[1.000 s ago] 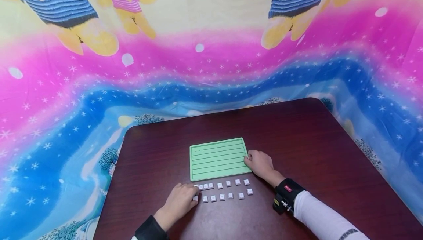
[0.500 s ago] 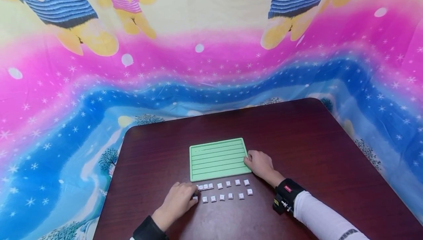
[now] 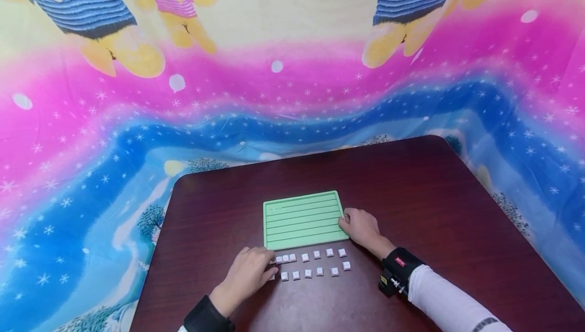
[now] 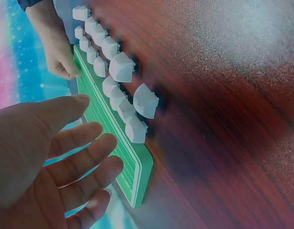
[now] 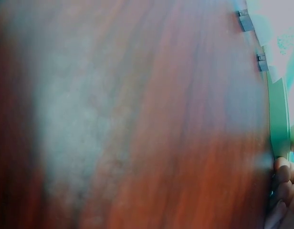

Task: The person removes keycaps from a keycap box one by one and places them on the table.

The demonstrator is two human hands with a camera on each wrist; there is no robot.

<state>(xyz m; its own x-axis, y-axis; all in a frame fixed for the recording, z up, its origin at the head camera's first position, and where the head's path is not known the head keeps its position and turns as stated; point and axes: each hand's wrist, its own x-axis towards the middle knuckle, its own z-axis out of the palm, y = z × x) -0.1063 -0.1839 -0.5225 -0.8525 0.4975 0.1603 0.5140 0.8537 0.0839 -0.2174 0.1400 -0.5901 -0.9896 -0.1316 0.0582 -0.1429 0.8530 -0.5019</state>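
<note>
My left hand (image 3: 247, 273) hovers at the left end of two rows of white keycaps (image 3: 329, 253). In the left wrist view the fingers of this left hand (image 4: 70, 148) are spread and loosely bent, apart from the nearest keycaps (image 4: 136, 130). Nothing lies between thumb and fingers. A green lined board (image 3: 301, 220) lies flat just beyond the keycaps. At its right edge my right hand (image 3: 361, 226) pinches the rim, thumb on top. In the right wrist view the board's edge (image 5: 279, 117) meets the curled fingers of the right hand (image 5: 285, 191).
A dark reddish-brown table (image 3: 402, 185) carries everything. Beyond it hangs a printed cloth (image 3: 283, 88) with bears and snowflakes. Several keycaps at the far row's left end stand close together; the others are spaced apart. The left hand partly hides the leftmost ones.
My left hand's fingertips have lifted slightly from the leftmost keycaps, and the thumb has shifted over the near row's end. The right hand and the board have stayed put.
</note>
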